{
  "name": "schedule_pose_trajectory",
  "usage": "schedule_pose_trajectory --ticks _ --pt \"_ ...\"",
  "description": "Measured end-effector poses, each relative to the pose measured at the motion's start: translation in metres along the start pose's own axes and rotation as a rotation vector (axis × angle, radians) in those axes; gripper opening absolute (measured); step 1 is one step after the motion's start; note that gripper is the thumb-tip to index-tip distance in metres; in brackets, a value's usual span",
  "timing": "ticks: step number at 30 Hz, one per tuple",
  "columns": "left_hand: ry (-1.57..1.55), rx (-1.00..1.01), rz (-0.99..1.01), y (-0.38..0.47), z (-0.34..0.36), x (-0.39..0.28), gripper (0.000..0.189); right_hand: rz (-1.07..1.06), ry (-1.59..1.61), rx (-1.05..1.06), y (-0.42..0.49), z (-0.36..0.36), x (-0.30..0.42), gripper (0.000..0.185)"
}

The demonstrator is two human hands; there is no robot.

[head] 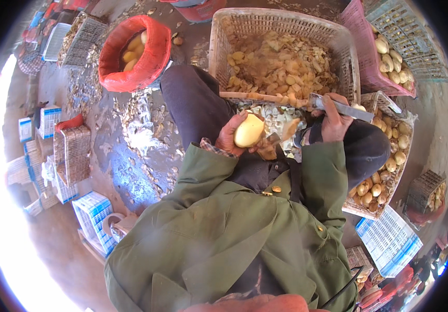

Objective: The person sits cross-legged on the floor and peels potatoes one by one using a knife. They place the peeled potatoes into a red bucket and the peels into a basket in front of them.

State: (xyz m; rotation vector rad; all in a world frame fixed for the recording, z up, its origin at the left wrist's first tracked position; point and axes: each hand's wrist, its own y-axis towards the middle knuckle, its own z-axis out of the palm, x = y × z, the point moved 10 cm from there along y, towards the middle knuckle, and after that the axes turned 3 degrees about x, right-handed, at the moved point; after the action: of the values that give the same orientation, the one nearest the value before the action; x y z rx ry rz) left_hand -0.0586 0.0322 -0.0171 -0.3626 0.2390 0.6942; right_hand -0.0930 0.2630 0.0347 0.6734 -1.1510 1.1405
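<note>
My left hand (229, 136) holds a pale yellow peeled root vegetable (249, 131), which looks like a lotus root segment or potato, near my lap. In my right hand (335, 121) is a flat metal blade tool (343, 107), its edge at the near rim of a plastic crate (284, 15). Brown and yellow peelings (282, 66) fill much of that crate. A strip of peel (290, 128) hangs below the rim between my hands. More pale scraps lie on the floor beneath it.
At the upper left, a bucket lined with red mesh (161, 43) holds peeled pieces in liquid. Unpeeled vegetables (390, 163) fill a long crate at my right; a pink crate (358, 50) holds more. Scraps litter the wet floor (130, 156). Blue-and-white crates (389, 241) stand about.
</note>
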Motion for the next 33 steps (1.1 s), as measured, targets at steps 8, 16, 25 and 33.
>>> schedule_pose_trajectory --ticks 8,16,25,33 --pt "0.252 -0.353 0.114 0.017 -0.032 0.0 0.039 0.182 0.0 0.353 -0.047 0.074 -0.04 0.012" --pt "0.337 -0.361 0.117 0.015 -0.019 -0.003 0.031 0.205 -0.023 0.376 -0.042 0.076 -0.048 0.014" --pt "-0.084 0.059 -0.096 0.001 0.003 0.01 0.072 -0.092 0.084 -0.207 0.002 -0.024 0.028 0.017" --pt "-0.12 -0.246 -0.02 0.011 -0.022 0.013 0.05 0.192 0.034 0.403 -0.062 0.085 -0.037 0.015"
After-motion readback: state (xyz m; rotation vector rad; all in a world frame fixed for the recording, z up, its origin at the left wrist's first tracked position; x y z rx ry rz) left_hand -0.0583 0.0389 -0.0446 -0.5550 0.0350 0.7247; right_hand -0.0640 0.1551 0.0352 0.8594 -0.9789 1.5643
